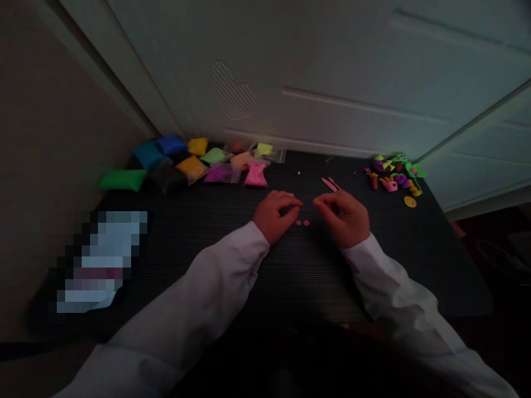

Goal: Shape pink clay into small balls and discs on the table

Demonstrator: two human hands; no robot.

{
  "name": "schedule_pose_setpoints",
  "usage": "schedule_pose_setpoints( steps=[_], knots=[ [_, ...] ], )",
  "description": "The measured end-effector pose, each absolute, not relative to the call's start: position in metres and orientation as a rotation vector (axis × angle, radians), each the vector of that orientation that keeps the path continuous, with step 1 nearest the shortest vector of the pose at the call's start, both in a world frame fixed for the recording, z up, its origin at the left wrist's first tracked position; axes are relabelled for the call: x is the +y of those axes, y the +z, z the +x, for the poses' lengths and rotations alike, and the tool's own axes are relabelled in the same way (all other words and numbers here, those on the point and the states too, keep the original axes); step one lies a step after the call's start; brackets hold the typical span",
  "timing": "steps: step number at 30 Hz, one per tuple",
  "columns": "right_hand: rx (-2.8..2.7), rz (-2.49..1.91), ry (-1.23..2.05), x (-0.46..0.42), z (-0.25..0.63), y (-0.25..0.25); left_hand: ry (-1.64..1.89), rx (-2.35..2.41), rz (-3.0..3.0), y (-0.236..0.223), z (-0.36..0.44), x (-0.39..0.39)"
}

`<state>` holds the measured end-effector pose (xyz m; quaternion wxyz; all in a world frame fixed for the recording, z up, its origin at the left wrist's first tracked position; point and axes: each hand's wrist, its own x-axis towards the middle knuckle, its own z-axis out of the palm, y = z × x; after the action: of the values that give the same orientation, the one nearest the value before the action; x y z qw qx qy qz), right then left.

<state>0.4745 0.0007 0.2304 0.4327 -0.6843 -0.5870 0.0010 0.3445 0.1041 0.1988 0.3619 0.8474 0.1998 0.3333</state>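
Two small flat pink clay discs (306, 223) lie side by side on the dark table, just below the gap between my hands. My left hand (277, 216) is to their upper left, fingers curved, with a small gap between thumb and index finger and nothing visible in it. Across from it, my right hand (344, 218) has thumb and index finger pressed together in a pinch. Whatever that pinch may hold is too small or hidden to make out. Thin pink modelling tools (331, 183) lie just beyond my right hand.
Packets of coloured clay, among them a pink one (256, 174) and a green one (123, 179), line the back left. Small clay figures (390, 183) and a yellow disc (410, 202) sit at the back right. A blurred-out device (103, 260) lies left. A white panelled wall (332, 66) rises behind.
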Motion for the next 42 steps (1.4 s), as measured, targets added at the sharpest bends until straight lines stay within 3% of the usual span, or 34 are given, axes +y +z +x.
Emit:
schedule_pose_setpoints(
  steps=[8, 18, 25, 33, 42],
  knots=[
    [-1.506, -1.700, -0.166, 0.000, 0.475, 0.216, 0.606, 0.550, 1.727, 0.212, 0.343, 0.095],
    [-1.721, -1.682, -0.355, -0.002, 0.471, 0.213, 0.637, 0.491, 1.746, 0.212, 0.344, 0.088],
    [-1.861, -1.716, -0.425, -0.006, 0.471, 0.216, 0.517, 0.508, 1.378, 0.202, 0.346, 0.094],
    [-1.860, -1.714, -0.387, -0.008, 0.470, 0.218, 0.517, 0.485, 1.294, 0.196, 0.348, 0.096],
    [-1.624, -1.703, -0.248, -0.006, 0.469, 0.218, 0.510, 0.481, 1.581, 0.210, 0.345, 0.090]
  ],
)
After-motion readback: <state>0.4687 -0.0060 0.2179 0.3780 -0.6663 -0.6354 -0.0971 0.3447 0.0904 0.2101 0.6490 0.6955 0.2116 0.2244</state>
